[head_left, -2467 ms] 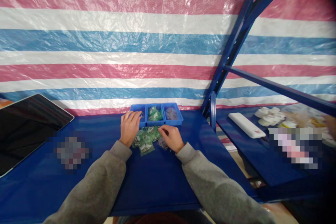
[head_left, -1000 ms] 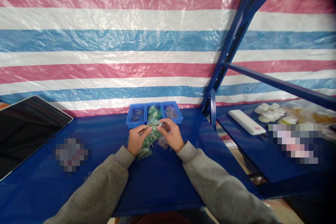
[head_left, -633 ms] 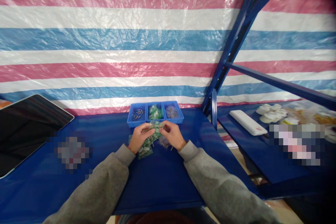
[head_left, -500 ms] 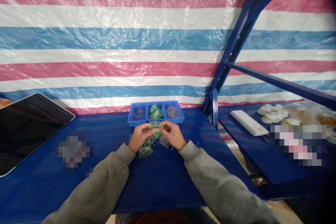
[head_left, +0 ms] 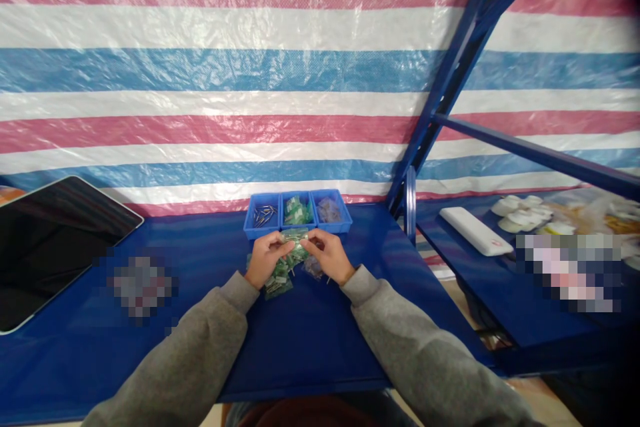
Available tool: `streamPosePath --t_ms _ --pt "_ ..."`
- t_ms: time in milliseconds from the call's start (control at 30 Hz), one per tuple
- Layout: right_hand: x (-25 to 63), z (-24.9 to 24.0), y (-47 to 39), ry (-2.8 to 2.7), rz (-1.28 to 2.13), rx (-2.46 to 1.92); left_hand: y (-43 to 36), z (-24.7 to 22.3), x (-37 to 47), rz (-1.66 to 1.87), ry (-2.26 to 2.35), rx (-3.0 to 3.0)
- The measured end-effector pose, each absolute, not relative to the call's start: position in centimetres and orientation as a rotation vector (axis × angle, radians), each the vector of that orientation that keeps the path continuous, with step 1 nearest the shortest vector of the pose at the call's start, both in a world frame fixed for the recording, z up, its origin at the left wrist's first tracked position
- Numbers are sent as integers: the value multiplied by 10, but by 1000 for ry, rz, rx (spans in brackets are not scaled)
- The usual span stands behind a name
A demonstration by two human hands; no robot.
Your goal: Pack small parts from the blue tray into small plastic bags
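Observation:
Both hands meet over the blue table, just in front of a row of blue bins. My left hand [head_left: 265, 259] and my right hand [head_left: 330, 257] are closed, thumbs and fingers pinching a small green plastic bag [head_left: 295, 235] from its two sides. What lies inside that bag is too small to make out. Beneath and beside my left hand rest several more green bags [head_left: 278, 283]. A clear bag [head_left: 313, 268] lies under my right hand, partly hidden by it.
Slim metal pieces [head_left: 264, 215] fill the left bin, green bags [head_left: 297, 210] the middle one, clear bags [head_left: 329, 210] the right one. A dark-screened panel [head_left: 60, 247] lies at left. Blue frame bars [head_left: 450, 80] rise at right, beside a second table with a white box [head_left: 475, 231].
The green bag between my hands looks flatter and more spread out now. Both hands stay in nearly the same place, and the view has shifted slightly.

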State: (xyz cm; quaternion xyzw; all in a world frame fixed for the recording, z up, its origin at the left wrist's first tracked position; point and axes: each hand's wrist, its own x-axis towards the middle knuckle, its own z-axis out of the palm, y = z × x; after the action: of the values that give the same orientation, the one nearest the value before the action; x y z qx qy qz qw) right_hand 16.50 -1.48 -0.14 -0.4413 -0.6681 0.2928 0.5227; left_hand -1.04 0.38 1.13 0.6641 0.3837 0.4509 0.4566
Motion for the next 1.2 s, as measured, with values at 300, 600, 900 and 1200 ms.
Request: streamPosePath --t_ms 300,600,900,1200 --pt "169 0 -13 -1587 714 -1046 4 14 -10 1099 959 1669" --pt "165 2 -17 -1563 746 -1047 -1 17 -8 1121 941 1619" --pt "166 0 -15 -1534 728 -1060 -3 18 -4 1085 894 1608" --pt "170 5 -15 -1527 691 -1063 1 13 -6 1059 924 1619"
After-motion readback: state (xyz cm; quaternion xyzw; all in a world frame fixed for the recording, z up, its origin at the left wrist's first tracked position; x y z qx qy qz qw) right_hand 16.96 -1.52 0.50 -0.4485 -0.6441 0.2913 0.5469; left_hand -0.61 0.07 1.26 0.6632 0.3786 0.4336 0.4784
